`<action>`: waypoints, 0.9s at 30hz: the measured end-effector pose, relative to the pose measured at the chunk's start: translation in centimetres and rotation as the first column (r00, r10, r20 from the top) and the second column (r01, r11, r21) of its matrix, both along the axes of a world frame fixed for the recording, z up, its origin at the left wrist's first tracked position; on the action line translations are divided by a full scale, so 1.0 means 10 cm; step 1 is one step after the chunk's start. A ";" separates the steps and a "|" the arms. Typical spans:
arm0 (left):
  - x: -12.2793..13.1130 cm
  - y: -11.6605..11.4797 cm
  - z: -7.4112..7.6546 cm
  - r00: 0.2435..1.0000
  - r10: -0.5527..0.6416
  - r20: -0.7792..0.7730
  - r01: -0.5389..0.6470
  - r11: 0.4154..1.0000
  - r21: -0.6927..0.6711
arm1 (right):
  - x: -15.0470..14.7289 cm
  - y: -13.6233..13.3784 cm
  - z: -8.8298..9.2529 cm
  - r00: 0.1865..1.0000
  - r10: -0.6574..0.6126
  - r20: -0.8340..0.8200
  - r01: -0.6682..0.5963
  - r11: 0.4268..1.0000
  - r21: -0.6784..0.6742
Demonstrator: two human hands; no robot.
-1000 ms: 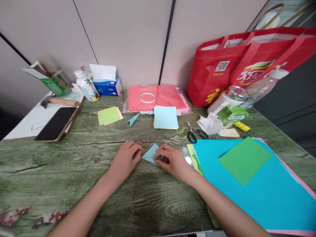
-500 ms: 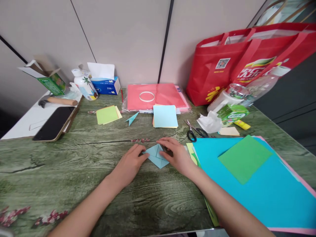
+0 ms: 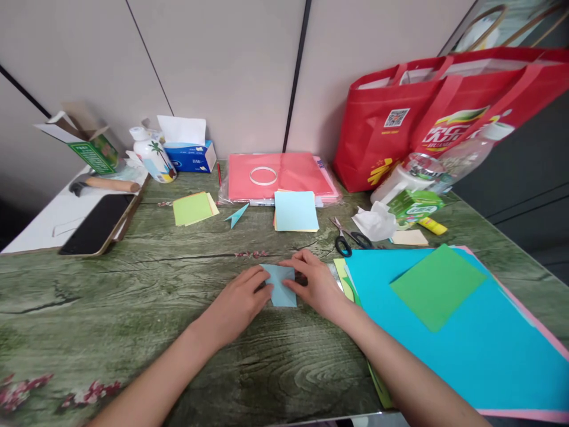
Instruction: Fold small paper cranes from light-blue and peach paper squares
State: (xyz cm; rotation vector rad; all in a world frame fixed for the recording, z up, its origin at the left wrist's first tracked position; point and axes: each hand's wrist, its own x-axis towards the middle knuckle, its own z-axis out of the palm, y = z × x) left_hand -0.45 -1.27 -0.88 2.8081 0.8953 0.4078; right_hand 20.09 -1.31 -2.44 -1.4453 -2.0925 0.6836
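A small light blue folded paper (image 3: 281, 287) lies at the middle of the table, its outline now roughly square. My left hand (image 3: 242, 299) pinches its left edge between thumb and fingers. From the other side, my right hand (image 3: 317, 284) grips the right edge, the thumb over the paper and the fingers along its upper corner. Beyond the hands, a small folded teal paper piece (image 3: 237, 216) rests by a stack of light blue square sheets (image 3: 296, 211). Further left lies a stack of yellow-green sheets (image 3: 193, 209).
Black-handled scissors (image 3: 344, 237) lie right of the sheets, near a crumpled tissue (image 3: 374, 221). Large blue paper (image 3: 427, 367) with a green square (image 3: 439, 287) covers the right side. A phone (image 3: 95, 226) and hammer (image 3: 104, 182) are at left; a red bag (image 3: 371, 133) stands behind.
The blue paper has been turned from a diamond with visible flaps to a smoother square face. Both hands stay beside it, with fingers shifted slightly. The view has moved a little.
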 end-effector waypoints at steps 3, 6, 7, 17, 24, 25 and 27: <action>0.00 0.01 0.00 1.000 -0.010 -0.016 0.010 1.000 -0.025 | -0.02 0.01 -0.02 1.000 -0.009 -0.026 0.010 1.000 0.019; -0.01 0.01 0.00 1.000 -0.023 -0.006 0.023 0.999 -0.032 | -0.05 0.01 -0.04 0.999 -0.041 -0.029 0.043 0.997 0.067; -0.01 0.01 0.00 1.000 -0.026 0.001 0.026 0.999 -0.036 | -0.06 0.01 -0.05 0.999 -0.049 -0.021 0.051 0.995 0.081; -0.01 0.03 0.05 0.995 0.021 0.094 -0.007 0.988 -0.151 | -0.05 -0.02 -0.04 0.981 0.180 -0.076 -0.162 0.966 0.201; -0.01 0.03 0.04 0.997 0.028 0.072 -0.017 0.988 -0.153 | 0.01 0.00 0.07 0.953 0.302 -0.012 -0.297 0.942 0.154; -0.01 0.03 0.04 0.998 0.027 0.064 -0.018 0.989 -0.148 | 0.02 0.00 0.10 0.950 0.312 -0.012 -0.308 0.943 0.128; -0.01 0.03 0.04 0.998 0.030 0.049 -0.024 0.991 -0.132 | 0.04 0.00 0.16 0.941 0.336 -0.032 -0.332 0.939 0.083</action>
